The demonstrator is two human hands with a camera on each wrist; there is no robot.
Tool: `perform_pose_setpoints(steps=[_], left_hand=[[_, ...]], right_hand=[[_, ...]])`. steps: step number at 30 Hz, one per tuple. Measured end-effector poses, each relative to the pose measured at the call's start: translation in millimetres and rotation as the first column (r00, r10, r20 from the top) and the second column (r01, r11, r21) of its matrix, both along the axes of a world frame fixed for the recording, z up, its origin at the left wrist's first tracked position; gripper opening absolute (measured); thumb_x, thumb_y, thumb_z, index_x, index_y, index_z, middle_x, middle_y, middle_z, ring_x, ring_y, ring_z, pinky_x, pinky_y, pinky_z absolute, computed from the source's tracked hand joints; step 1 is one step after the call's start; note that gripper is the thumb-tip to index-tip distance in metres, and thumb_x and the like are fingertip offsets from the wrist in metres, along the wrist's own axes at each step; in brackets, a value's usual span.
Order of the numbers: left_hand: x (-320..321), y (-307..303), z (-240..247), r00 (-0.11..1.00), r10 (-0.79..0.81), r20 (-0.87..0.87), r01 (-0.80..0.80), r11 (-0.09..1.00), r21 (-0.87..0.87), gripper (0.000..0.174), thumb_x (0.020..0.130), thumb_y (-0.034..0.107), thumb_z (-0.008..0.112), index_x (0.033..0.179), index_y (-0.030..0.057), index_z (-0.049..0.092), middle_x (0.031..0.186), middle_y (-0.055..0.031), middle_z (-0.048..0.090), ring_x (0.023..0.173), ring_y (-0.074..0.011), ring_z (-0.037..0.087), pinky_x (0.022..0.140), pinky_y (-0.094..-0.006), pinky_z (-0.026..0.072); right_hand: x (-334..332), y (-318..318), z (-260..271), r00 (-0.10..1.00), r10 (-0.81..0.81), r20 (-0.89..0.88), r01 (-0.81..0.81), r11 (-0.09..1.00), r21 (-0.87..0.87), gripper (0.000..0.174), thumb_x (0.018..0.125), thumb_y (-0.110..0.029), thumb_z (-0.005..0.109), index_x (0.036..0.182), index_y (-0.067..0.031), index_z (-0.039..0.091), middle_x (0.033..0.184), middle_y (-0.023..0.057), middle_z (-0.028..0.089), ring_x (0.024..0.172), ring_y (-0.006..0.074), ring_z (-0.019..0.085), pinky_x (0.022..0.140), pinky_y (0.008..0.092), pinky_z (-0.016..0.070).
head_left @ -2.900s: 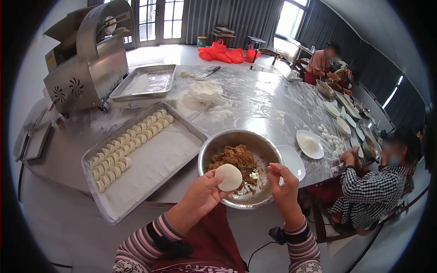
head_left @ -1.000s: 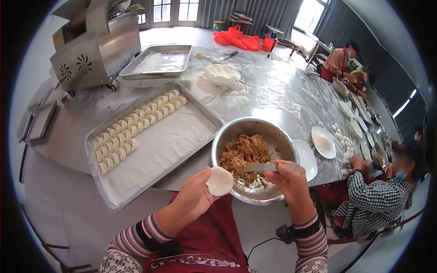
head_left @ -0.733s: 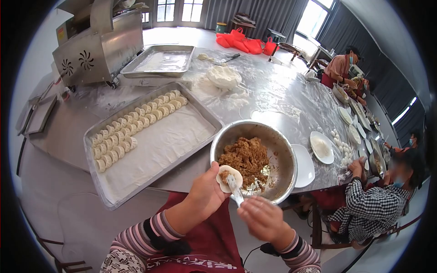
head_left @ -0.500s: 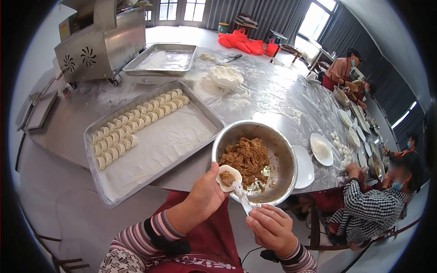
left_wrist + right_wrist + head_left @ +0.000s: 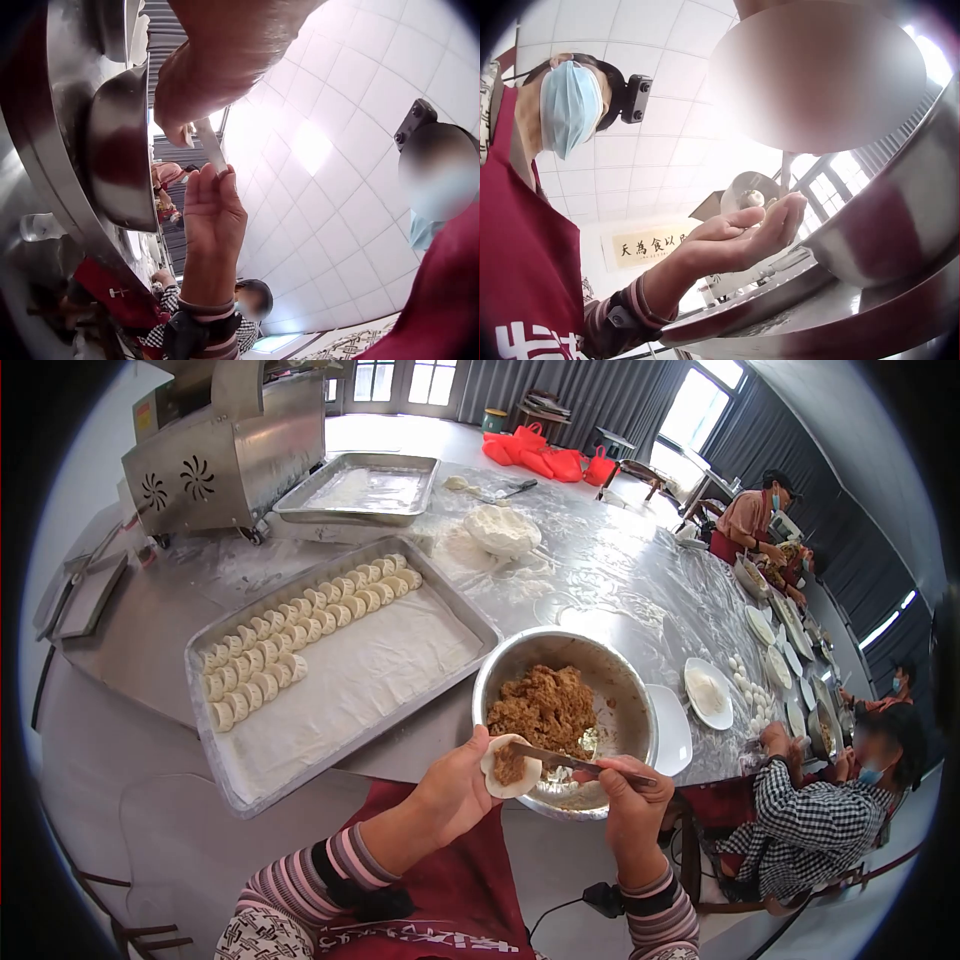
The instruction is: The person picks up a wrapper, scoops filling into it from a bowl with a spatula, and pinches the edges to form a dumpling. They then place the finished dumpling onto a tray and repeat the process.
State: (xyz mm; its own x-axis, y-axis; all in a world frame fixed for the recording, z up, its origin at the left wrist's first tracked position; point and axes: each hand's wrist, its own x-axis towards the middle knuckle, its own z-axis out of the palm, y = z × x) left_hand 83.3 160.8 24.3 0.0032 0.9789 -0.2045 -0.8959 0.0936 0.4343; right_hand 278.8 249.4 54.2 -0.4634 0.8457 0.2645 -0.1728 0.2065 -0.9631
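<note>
My left hand (image 5: pixel 445 795) holds a round dumpling wrapper (image 5: pixel 520 788) by its edge, just over the near left rim of the steel bowl (image 5: pixel 622 685). A dab of brown filling (image 5: pixel 508 767) lies in the wrapper. In my right hand (image 5: pixel 632 810) is a flat metal spatula (image 5: pixel 556 757), its blade tip over the filling. More filling (image 5: pixel 545 705) is heaped in the bowl. The left wrist view shows the right fingers pinching the spatula (image 5: pixel 210 146). Cupped palm-up, the left hand (image 5: pixel 735 240) appears in the right wrist view, where a blur covers the right hand.
Left of the bowl, a paper-lined tray (image 5: pixel 350 705) bears rows of pleated dumplings (image 5: pixel 262 660). White plates (image 5: pixel 708 695) stand to the right. A flour heap (image 5: pixel 502 530), a second tray (image 5: pixel 360 485) and a steel machine (image 5: pixel 215 470) are farther back. Another person (image 5: pixel 805 810) sits at right.
The right hand, bare at first, has taken up the spatula from the bowl and laid filling on the plain wrapper. Since half a second ago it has swung right, bringing the blade across the filling.
</note>
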Motion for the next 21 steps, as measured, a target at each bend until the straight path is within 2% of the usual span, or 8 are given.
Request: perform_pose_setpoints(steps=[2, 4, 6, 8, 14, 17, 18, 21], left_hand=[[-3, 1, 0, 1.0, 0.004, 0.004, -0.004, 1.0, 0.0, 0.047, 0.103, 0.036, 0.025, 0.129, -0.0009, 0.04, 0.125, -0.0131, 0.053, 0.117, -0.0229, 0.053, 0.102, -0.0385, 0.0419], [-5, 2, -1, 1.0, 0.007, 0.006, -0.007, 1.0, -0.003, 0.047, 0.103, 0.036, 0.025, 0.129, -0.0001, 0.04, 0.125, -0.0129, 0.053, 0.117, -0.023, 0.053, 0.102, -0.0386, 0.0424], [-6, 2, -2, 1.0, -0.005, -0.024, 0.005, 1.0, -0.025, 0.052, 0.102, 0.04, 0.025, 0.13, -0.002, 0.039, 0.128, -0.0147, 0.052, 0.118, -0.0246, 0.053, 0.104, -0.04, 0.0407], [-8, 0, -4, 0.999, -0.03, -0.019, 0.029, 0.999, -0.024, 0.054, 0.102, 0.041, 0.025, 0.13, -0.0021, 0.041, 0.127, -0.0146, 0.053, 0.118, -0.0246, 0.053, 0.104, -0.0401, 0.0404], [-16, -13, -10, 0.996, -0.087, -0.018, 0.087, 0.996, -0.014, 0.06, 0.101, 0.046, 0.025, 0.129, -0.0039, 0.044, 0.127, -0.0149, 0.054, 0.119, -0.0249, 0.053, 0.105, -0.0394, 0.0397], [-17, -16, -14, 0.995, -0.092, -0.048, 0.093, 0.995, 0.019, 0.063, 0.1, 0.048, 0.025, 0.13, -0.005, 0.043, 0.127, -0.0152, 0.053, 0.12, -0.0252, 0.052, 0.105, -0.039, 0.0392], [-16, -17, -14, 0.993, -0.098, -0.059, 0.099, 0.995, 0.021, 0.064, 0.1, 0.048, 0.025, 0.13, -0.0056, 0.042, 0.128, -0.0154, 0.053, 0.12, -0.0255, 0.051, 0.105, -0.0388, 0.0387], [-13, -21, -8, 0.991, -0.133, -0.011, 0.133, 0.99, 0.037, 0.061, 0.101, 0.045, 0.027, 0.131, -0.0067, 0.041, 0.126, -0.0124, 0.051, 0.117, -0.0208, 0.052, 0.102, -0.0366, 0.0418]], right_hand=[[-5, 10, 1, 1.0, -0.018, -0.015, 0.018, 1.0, -0.008, 0.011, 0.084, 0.004, 0.061, 0.093, 0.0074, 0.067, 0.086, 0.0136, 0.068, 0.078, 0.025, 0.069, 0.075, 0.0312, 0.0553], [-15, 27, 1, 0.986, -0.148, -0.073, 0.138, 0.982, -0.128, 0.012, 0.084, 0.003, 0.061, 0.093, 0.0088, 0.067, 0.085, 0.0138, 0.068, 0.077, 0.026, 0.069, 0.075, 0.0318, 0.0555], [-27, 54, -6, 0.986, -0.165, -0.019, 0.16, 0.975, -0.154, 0.015, 0.085, 0.0, 0.061, 0.095, 0.0106, 0.065, 0.085, 0.0142, 0.068, 0.075, 0.0257, 0.069, 0.072, 0.0306, 0.0566], [-35, 79, -16, 0.977, -0.069, 0.201, 0.119, 0.961, -0.249, 0.018, 0.087, -0.004, 0.06, 0.098, 0.0108, 0.063, 0.085, 0.0157, 0.067, 0.075, 0.0231, 0.07, 0.067, 0.028, 0.0572], [-25, 71, 7, 0.936, -0.135, 0.325, 0.157, 0.987, -0.044, 0.018, 0.087, -0.007, 0.059, 0.094, 0.0094, 0.063, 0.076, 0.0172, 0.067, 0.064, 0.022, 0.069, 0.062, 0.0296, 0.0586], [-9, 39, 24, 0.991, -0.118, -0.059, 0.099, 0.961, -0.257, 0.016, 0.085, -0.004, 0.056, 0.091, 0.0097, 0.063, 0.078, 0.0195, 0.067, 0.064, 0.0267, 0.07, 0.062, 0.032, 0.0588], [-6, 30, 23, 0.991, -0.122, -0.056, 0.104, 0.961, -0.256, 0.016, 0.085, -0.004, 0.056, 0.091, 0.0097, 0.063, 0.078, 0.0195, 0.067, 0.064, 0.0267, 0.07, 0.062, 0.032, 0.0588], [-7, 2, 22, 0.994, 0.044, -0.097, -0.083, 0.891, -0.446, 0.016, 0.084, -0.004, 0.058, 0.092, 0.0087, 0.064, 0.079, 0.0166, 0.068, 0.067, 0.0313, 0.07, 0.068, 0.0366, 0.0587]])
